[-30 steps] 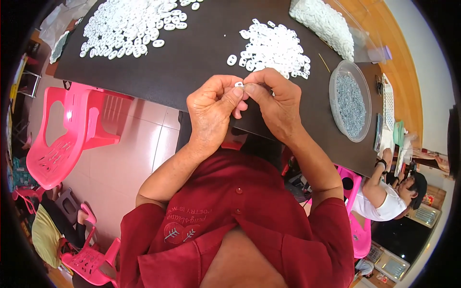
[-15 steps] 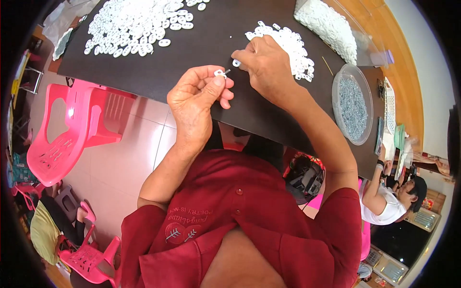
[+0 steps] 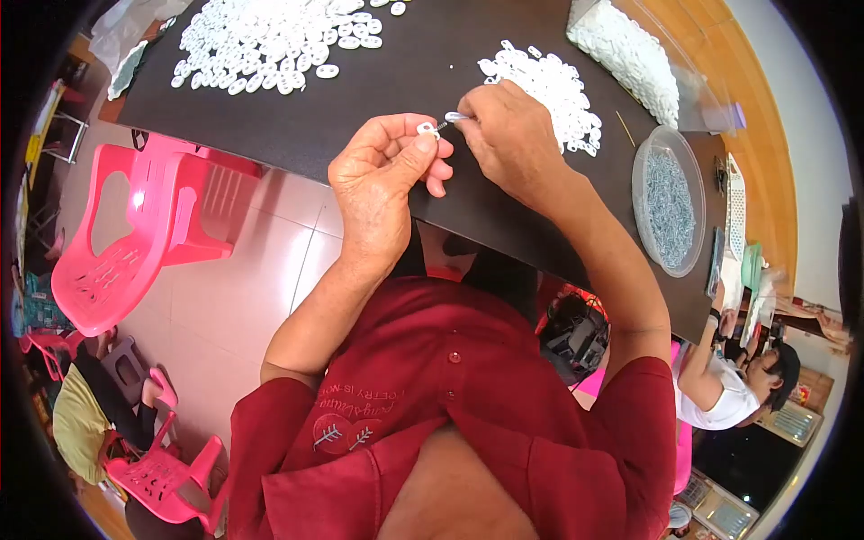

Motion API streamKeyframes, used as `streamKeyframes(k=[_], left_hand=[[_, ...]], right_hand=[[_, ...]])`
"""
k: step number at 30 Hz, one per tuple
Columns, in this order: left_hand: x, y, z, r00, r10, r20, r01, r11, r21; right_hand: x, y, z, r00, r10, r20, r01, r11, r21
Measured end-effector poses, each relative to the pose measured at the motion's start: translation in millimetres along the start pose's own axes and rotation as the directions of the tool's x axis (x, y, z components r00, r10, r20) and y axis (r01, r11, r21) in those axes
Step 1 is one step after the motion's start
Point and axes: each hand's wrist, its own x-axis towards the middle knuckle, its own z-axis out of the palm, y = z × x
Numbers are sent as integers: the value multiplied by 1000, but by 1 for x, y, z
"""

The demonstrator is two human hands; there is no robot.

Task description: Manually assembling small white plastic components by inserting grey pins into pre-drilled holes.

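My left hand (image 3: 382,175) pinches a small white plastic piece (image 3: 427,130) between thumb and forefinger, above the table's near edge. A thin metal screw (image 3: 442,125) pokes out of that piece toward the right. My right hand (image 3: 511,130) is closed on a second white oval piece (image 3: 455,116), its fingertips beside the screw's end. Whether the screw has entered this second piece I cannot tell. Just beyond my right hand lies a pile of small white pieces (image 3: 562,94). At the far left spreads a larger heap of white oval pieces with holes (image 3: 270,45).
A round clear tub of screws (image 3: 668,211) stands on the dark table (image 3: 360,85) to the right. Behind it is a clear bin of white pieces (image 3: 630,63). Pink plastic chairs (image 3: 135,234) stand at left. Another person (image 3: 711,387) sits at far right.
My right hand has lifted the second white piece from near the table and brought it to the screw at my left hand. The whole view has shifted slightly.
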Motion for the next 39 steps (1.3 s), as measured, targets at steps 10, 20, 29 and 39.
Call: streamKeyframes(k=[10, 20, 29, 39], left_hand=[[4, 1, 7, 992, 120, -35, -116, 989, 89], [0, -1, 9, 998, 21, -63, -23, 999, -40], [-2, -1, 10, 998, -10, -61, 3, 995, -102], [-4, 0, 12, 999, 15, -49, -22, 990, -140]], right_hand=[[-3, -19, -29, 972, 229, 60, -231, 863, 449], [-14, -31, -21, 858, 489, 155, -418, 493, 763], [-19, -44, -13, 783, 595, 181, -441, 326, 836], [-17, -52, -18, 783, 607, 137, -350, 248, 903]])
